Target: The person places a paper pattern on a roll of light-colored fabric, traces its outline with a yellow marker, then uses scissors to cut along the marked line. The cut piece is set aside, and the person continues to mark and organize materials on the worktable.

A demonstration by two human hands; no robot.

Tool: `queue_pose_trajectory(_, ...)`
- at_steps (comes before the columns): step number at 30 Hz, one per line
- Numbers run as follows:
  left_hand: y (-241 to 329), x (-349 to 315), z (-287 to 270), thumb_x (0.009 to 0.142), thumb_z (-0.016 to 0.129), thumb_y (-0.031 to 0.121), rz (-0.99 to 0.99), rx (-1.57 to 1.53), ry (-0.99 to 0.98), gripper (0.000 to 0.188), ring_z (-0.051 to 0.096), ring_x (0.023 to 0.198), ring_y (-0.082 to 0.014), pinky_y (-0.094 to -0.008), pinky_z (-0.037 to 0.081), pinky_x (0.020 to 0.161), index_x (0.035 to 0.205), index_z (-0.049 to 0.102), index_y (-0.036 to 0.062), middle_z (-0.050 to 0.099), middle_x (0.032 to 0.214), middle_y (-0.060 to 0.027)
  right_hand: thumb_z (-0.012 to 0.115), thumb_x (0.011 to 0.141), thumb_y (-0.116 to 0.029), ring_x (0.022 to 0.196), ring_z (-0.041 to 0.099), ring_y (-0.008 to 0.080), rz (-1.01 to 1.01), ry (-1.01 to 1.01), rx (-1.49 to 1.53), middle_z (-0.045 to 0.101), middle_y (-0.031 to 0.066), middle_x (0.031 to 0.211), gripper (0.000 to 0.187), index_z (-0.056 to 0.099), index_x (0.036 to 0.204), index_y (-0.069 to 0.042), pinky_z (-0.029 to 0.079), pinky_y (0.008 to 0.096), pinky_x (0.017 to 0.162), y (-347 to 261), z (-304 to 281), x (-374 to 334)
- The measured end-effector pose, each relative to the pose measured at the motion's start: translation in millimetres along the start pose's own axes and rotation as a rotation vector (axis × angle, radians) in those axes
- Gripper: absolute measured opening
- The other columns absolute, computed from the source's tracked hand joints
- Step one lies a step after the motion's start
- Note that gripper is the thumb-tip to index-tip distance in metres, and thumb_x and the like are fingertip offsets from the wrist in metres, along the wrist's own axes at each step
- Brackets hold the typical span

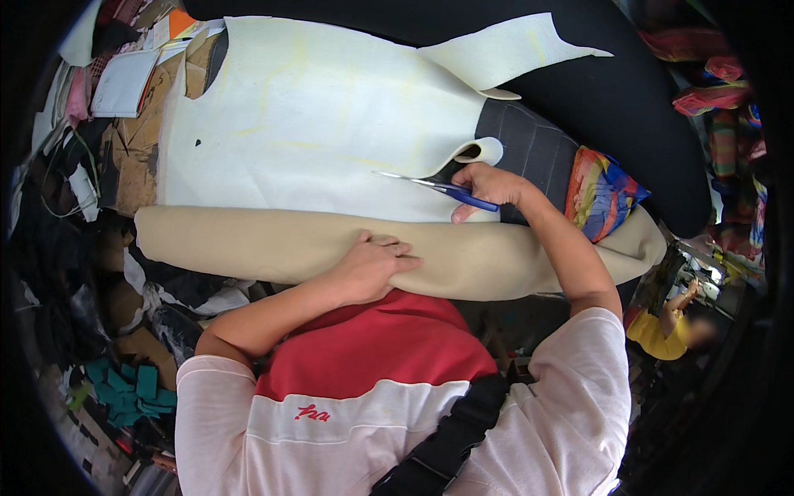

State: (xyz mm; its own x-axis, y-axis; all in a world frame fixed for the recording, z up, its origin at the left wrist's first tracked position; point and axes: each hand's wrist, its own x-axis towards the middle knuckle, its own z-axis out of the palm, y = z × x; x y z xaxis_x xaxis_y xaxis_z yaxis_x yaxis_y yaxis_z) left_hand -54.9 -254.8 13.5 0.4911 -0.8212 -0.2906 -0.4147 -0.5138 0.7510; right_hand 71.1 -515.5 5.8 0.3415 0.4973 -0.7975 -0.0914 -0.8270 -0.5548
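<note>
Your right hand (490, 183) curls around 1 pair of blue-handled scissors (468, 197), their blades (407, 178) over 1 white sheet (322, 107) beyond 1 beige roll (248, 240); your left hand (376, 266) lies on that roll, fingers loosely spread, palm down.

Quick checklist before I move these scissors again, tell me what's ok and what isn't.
1. Scissors in grip: ok, the right hand holds their blue handles.
2. Left hand away from the blades: ok, it rests on the beige roll.
3. Blade direction: ok, they point left across the white sheet.
4. White sheet flat near the right hand: not ok, a curled edge stands up there.
5. Nothing unwanted beneath the sheet at the blades: cannot tell, the sheet hides it.
</note>
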Motion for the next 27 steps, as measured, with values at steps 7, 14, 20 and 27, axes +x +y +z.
queue_pose_trajectory(7,-9,8,-7,0.066,0.068,0.014,-0.009,-0.026,-0.120,0.061,0.046,0.120,-0.0249,-0.0459,0.037,0.094,0.124,0.054,0.0195,0.051,0.129,-0.0058,0.084,0.055,-0.049,0.057,0.051,0.0158,-0.070,-0.010,-0.044,0.052,0.0015,0.057,0.054,0.058,0.069,-0.003,0.041,0.0302,0.054,-13,0,10)
queue_pose_trajectory(14,-24,22,-12,0.065,0.069,0.021,0.028,-0.140,-0.180,0.057,0.049,0.116,-0.0287,-0.0386,0.040,0.096,0.121,0.057,0.0154,0.054,0.123,-0.0055,0.084,0.055,-0.048,0.056,0.048,0.0161,-0.019,0.024,-0.074,0.051,0.0026,0.058,0.056,0.055,0.069,-0.003,0.040,0.0305,0.054,-30,3,23)
queue_pose_trajectory(20,-31,26,-14,0.065,0.070,0.027,0.044,-0.157,-0.192,0.058,0.049,0.115,-0.0304,-0.0383,0.039,0.097,0.121,0.057,0.0161,0.056,0.120,-0.0044,0.085,0.053,-0.048,0.055,0.046,0.0152,-0.067,-0.022,-0.046,0.050,0.0023,0.059,0.055,0.055,0.068,-0.004,0.039,0.0294,0.054,-41,5,30)
queue_pose_trajectory(27,-36,29,-16,0.068,0.070,0.033,0.077,-0.136,-0.184,0.057,0.049,0.114,-0.0291,-0.0377,0.039,0.098,0.122,0.056,0.0198,0.054,0.122,-0.0028,0.083,0.055,-0.048,0.056,0.049,0.0160,0.048,-0.002,-0.062,0.050,0.0029,0.059,0.055,0.055,0.068,-0.003,0.040,0.0302,0.053,-61,2,37)
